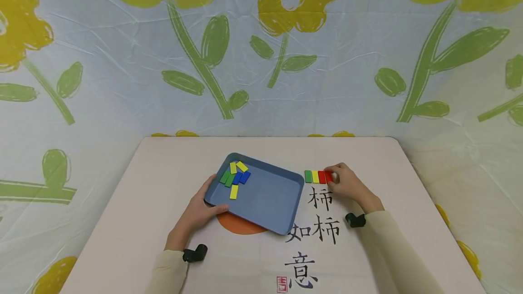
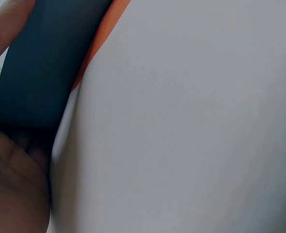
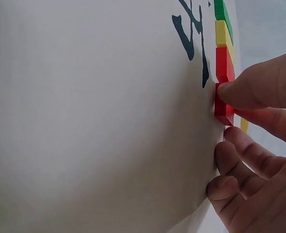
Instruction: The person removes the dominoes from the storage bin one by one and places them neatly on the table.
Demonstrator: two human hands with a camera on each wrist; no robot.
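My left hand [image 1: 197, 213] grips the left corner of a blue-grey rectangular tray [image 1: 269, 199], its thumb at the near rim and its fingers along the outer left side. Green, blue and yellow domino-like blocks lie at the tray's left end, among them a yellow block [image 1: 234, 192]. To the right of the tray, a green block [image 1: 308, 176], a yellow block [image 1: 315, 176] and a red block [image 1: 322, 177] lie side by side in a row. My right hand [image 1: 350, 187] pinches another red block [image 3: 221, 108] at the row's right end, its other fingers touching the table.
A pale table mat [image 1: 171, 162] bears black brush characters [image 1: 320, 198] below the row and an orange printed shape [image 1: 241, 227] partly under the tray. A flower-printed cloth [image 1: 327, 94] stands behind and beside the table. Both wrists wear a small black device [image 1: 355, 220].
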